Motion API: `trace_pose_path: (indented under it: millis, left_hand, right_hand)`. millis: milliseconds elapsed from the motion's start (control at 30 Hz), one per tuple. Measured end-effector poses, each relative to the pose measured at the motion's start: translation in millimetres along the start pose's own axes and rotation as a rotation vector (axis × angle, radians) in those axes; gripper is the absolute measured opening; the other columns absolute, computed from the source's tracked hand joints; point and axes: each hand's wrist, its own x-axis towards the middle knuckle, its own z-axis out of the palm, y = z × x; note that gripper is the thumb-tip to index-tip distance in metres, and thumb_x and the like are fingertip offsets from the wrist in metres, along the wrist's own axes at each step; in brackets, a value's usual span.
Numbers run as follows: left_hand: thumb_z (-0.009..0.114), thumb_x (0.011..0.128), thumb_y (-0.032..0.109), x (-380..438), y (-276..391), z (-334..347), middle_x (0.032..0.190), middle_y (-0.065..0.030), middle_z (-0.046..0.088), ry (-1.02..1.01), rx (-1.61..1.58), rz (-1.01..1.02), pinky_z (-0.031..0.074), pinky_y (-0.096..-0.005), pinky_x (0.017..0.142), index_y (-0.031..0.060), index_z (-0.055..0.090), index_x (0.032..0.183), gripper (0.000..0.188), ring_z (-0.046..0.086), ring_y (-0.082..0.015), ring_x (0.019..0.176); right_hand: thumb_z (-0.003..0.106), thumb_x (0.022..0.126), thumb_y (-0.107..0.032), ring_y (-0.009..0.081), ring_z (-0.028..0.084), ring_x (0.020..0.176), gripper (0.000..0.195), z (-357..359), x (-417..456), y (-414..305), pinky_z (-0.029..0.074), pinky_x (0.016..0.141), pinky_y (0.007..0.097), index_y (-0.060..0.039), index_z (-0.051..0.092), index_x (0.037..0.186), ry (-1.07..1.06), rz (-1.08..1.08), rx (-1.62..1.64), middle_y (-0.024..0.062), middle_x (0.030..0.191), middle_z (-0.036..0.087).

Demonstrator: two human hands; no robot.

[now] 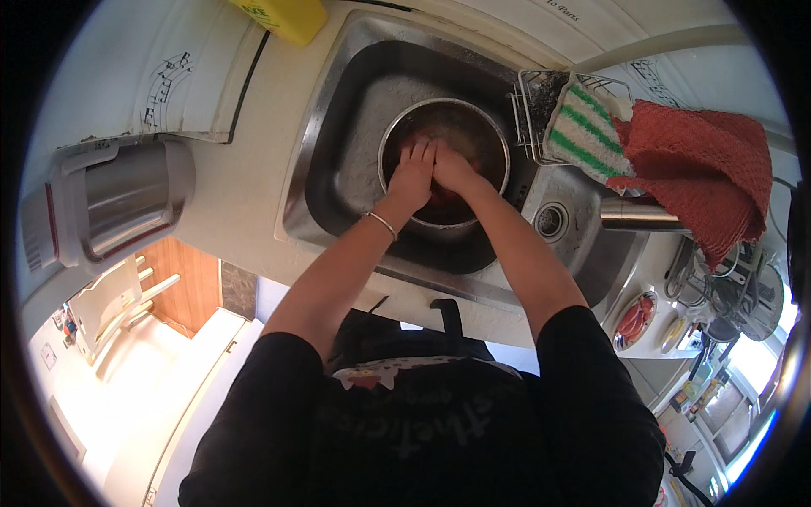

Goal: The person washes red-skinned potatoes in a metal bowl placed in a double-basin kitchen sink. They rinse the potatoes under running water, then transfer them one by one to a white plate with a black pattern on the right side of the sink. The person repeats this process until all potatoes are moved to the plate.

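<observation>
Both my hands are down inside a round metal pot (382, 149) that stands in a stainless steel sink basin (355, 133). My left hand (414, 174) wears a bangle (382, 225) at the wrist, and its fingers reach into the dark contents. Right beside it, fingers nearly touching, is my right hand (453, 168). Murky liquid (472, 130) fills part of the pot. Reddish pieces (443, 198) show below and around my hands, too blurred to name. My fingertips are hidden, so whether they grip anything does not show.
Right of the pot, a wire rack (529, 123) carries a green-striped cloth (586, 136) and a red cloth (703, 158). Below it is a small basin with a drain (551, 222). A plate of raw meat (635, 321) sits farther right, near stacked dishes (747, 291). A yellow bottle (285, 19) stands at upper left.
</observation>
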Motion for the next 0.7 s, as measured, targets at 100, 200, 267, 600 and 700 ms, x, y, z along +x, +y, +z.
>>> trace_pose_path:
  millis: [100,200,267,600,700]
  left_hand:
    - [0.062,0.070,0.007,10,7,-41,0.100,-0.0161,0.059,-0.179,-0.051,0.083,0.050,-0.0378,0.080,0.0002,0.050,0.109,0.041,0.058,-0.0299,0.097]
    - [0.062,0.070,0.014,27,26,-73,0.082,-0.0123,0.063,-0.316,0.003,0.075,0.052,-0.0397,0.064,0.0035,0.054,0.098,0.031,0.064,-0.0299,0.076]
    - [0.066,0.067,0.016,38,30,-82,0.072,-0.0114,0.062,-0.444,0.074,0.028,0.052,-0.0387,0.061,0.0048,0.056,0.095,0.031,0.065,-0.0301,0.072]
    - [0.065,0.066,0.019,40,42,-110,0.074,-0.0173,0.065,-0.507,0.078,-0.061,0.053,-0.0402,0.065,0.0047,0.067,0.076,0.018,0.065,-0.0324,0.072]
    - [0.066,0.066,0.019,41,37,-105,0.073,-0.0178,0.065,-0.421,0.089,0.080,0.052,-0.0396,0.063,0.0046,0.067,0.074,0.017,0.065,-0.0325,0.072]
  right_hand:
    - [0.060,0.070,-0.015,0.0371,0.062,0.081,0.025,-72,-4,-52,0.050,0.071,0.0390,0.0005,0.057,0.090,-0.656,0.137,0.057,0.0198,0.092,0.064]
    - [0.063,0.065,-0.016,0.0385,0.062,0.075,0.022,-96,-8,-67,0.051,0.066,0.0399,-0.0011,0.059,0.081,-0.786,0.364,0.010,0.0191,0.086,0.064]
    - [0.064,0.065,-0.017,0.0367,0.062,0.071,0.020,-95,-21,-72,0.050,0.062,0.0407,-0.0023,0.059,0.077,-0.403,0.095,-0.204,0.0187,0.077,0.064]
    - [0.064,0.062,-0.011,0.0267,0.065,0.070,0.014,-120,-35,-94,0.050,0.058,0.0378,-0.0024,0.055,0.069,-0.557,0.279,0.013,0.0156,0.066,0.062]
    - [0.070,0.056,-0.006,0.0193,0.059,0.055,0.022,-101,-35,-70,0.045,0.049,0.0362,-0.0023,0.048,0.058,-0.706,0.630,0.582,0.0141,0.053,0.054]
